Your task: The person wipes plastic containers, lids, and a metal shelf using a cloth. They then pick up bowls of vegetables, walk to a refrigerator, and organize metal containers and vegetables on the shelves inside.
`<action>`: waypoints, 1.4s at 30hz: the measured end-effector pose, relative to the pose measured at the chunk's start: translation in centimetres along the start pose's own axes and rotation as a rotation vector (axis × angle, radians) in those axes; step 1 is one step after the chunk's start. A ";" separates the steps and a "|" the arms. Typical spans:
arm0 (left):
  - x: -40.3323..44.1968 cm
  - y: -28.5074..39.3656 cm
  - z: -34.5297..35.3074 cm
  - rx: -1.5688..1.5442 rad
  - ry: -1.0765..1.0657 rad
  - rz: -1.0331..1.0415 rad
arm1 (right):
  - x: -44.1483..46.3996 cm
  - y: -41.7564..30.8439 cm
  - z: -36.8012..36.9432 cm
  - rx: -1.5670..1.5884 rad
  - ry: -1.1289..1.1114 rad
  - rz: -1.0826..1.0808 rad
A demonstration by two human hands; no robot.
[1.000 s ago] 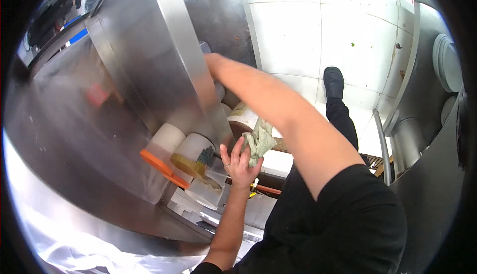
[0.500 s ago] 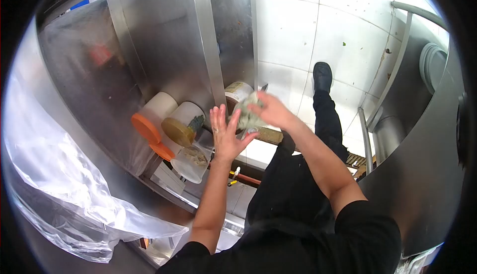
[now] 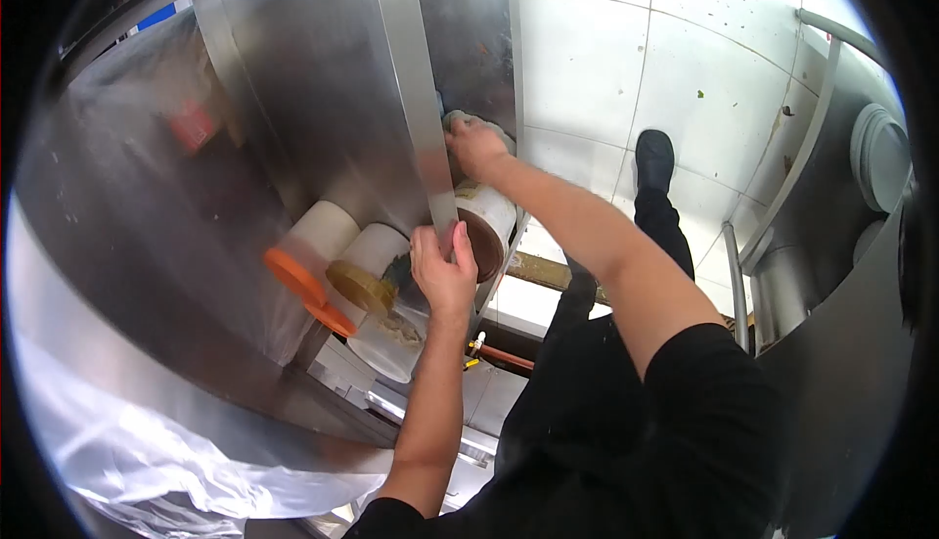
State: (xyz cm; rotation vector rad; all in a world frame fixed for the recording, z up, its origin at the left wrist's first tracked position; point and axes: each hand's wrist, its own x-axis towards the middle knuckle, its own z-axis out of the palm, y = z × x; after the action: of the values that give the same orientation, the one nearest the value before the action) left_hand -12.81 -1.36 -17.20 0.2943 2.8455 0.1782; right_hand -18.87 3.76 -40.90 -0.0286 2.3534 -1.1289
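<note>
My left hand (image 3: pixel 445 267) is closed on the metal edge (image 3: pixel 419 99) of the steel shelf, thumb on the right side of it. My right hand (image 3: pixel 476 151) reaches past that edge and presses a pale greenish cloth (image 3: pixel 497 132) against the lower steel surface (image 3: pixel 460 40). Part of the cloth is hidden under the fingers. Just below my right hand lies a white tub with a brown lid (image 3: pixel 481 246). Left of my left hand is a tub with a yellowish lid (image 3: pixel 360 287), and under it a clear plastic container (image 3: pixel 386 345) with some contents.
Tubs with orange lids (image 3: pixel 293 277) lie further left on the steel. Clear plastic sheeting (image 3: pixel 186 451) covers the lower left. A pipe with a yellow-handled valve (image 3: pixel 476 351) runs below. White floor tiles (image 3: pixel 577 69) and a steel counter with stacked round lids (image 3: pixel 880 157) are to the right.
My right hand has moved up and away with the cloth, onto the lower steel surface. My left hand, open and spread before, has closed on the shelf edge. The view has shifted slightly.
</note>
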 end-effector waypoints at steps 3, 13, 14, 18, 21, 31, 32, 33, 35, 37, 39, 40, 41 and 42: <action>0.0 -0.1 0.0 -0.023 -0.016 0.011 | 2.1 1.2 4.1 -0.112 -0.084 -0.025; -0.4 -0.8 0.0 -0.077 -0.013 0.040 | 16.9 10.8 -9.9 -0.073 0.352 0.188; 0.1 -0.9 0.3 -0.078 -0.010 0.050 | 19.5 12.9 -14.7 -0.195 0.468 0.191; 0.4 -0.7 0.2 -0.093 0.001 0.065 | 25.3 17.0 -21.9 -0.524 0.639 0.201; -0.1 -0.8 -0.1 -0.103 -0.016 0.062 | 18.8 9.4 -14.8 -0.714 0.503 0.139; -0.8 -1.0 -0.3 -0.072 -0.051 0.044 | 7.6 6.7 -5.5 -0.615 0.061 -0.225; -0.6 -1.3 -0.2 -0.090 -0.064 0.042 | 9.5 8.0 -8.8 -0.645 0.128 -0.179; -0.4 -1.3 -0.1 -0.128 -0.072 0.046 | 12.4 9.9 -10.5 -0.586 0.342 -0.086; -0.1 -1.1 -0.3 -0.199 -0.100 0.052 | 16.7 12.2 -17.4 -0.638 0.422 0.046; 0.4 -0.8 0.1 -0.204 -0.063 0.058 | 18.3 12.6 -23.3 -0.702 0.366 0.234; 0.2 -0.5 -0.2 -0.211 -0.079 0.035 | 18.1 11.8 -21.6 -0.802 0.465 0.316; 0.4 -0.1 -0.4 -0.221 -0.098 0.014 | 17.7 11.3 -20.5 -0.855 0.514 0.356; 0.7 0.1 -0.5 -0.237 -0.111 -0.004 | 16.9 10.4 -17.1 -0.866 0.474 0.339; 0.7 0.2 -0.6 -0.255 -0.113 -0.037 | 13.6 8.4 -14.3 -0.916 0.322 0.264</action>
State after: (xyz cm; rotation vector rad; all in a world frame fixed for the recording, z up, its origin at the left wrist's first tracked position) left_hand -13.59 -1.12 -16.80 0.1912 2.6756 0.4948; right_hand -35.55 16.29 -45.74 0.1440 2.8461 0.1375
